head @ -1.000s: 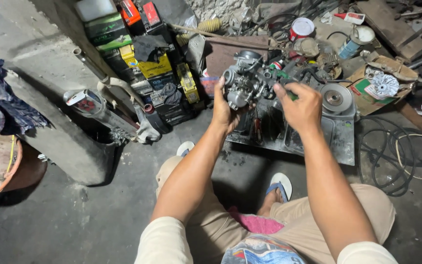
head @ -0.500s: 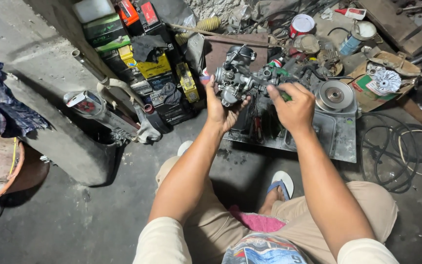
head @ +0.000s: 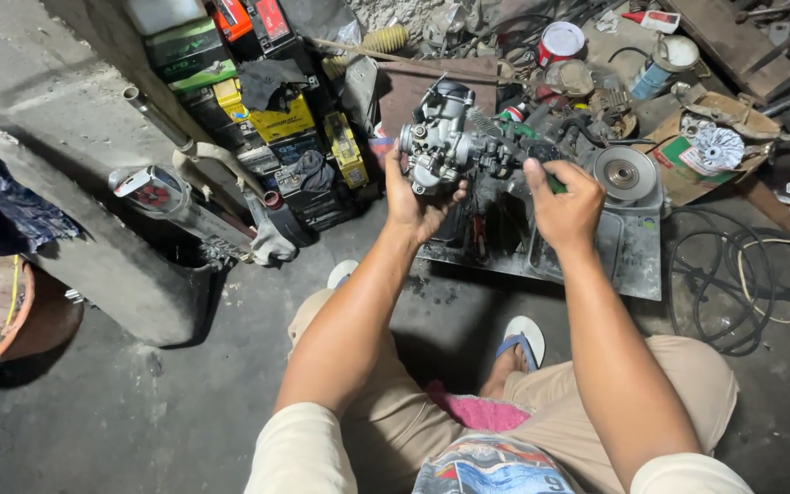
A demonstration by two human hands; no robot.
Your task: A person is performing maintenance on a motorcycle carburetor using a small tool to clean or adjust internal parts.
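The left hand (head: pixel 418 206) is clamped under a grey cast-metal carburettor (head: pixel 440 137), held up at twelve o'clock above the dirty steel tray (head: pixel 628 252). It looks heavy, rigid and oily (best gripped by the body). At three o'clock, the right hand (head: pixel 564 197) is closed on a green-handled screwdriver (head: pixel 541 169).

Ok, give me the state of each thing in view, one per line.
Carburettor: held up off the floor, gripped from below by the left hand.
Green-handled tool: gripped in the right hand, tip against the carburettor.
Metal tray: flat on the floor.
Round tin: upright, lid on.
Black cable: loosely coiled on the floor.
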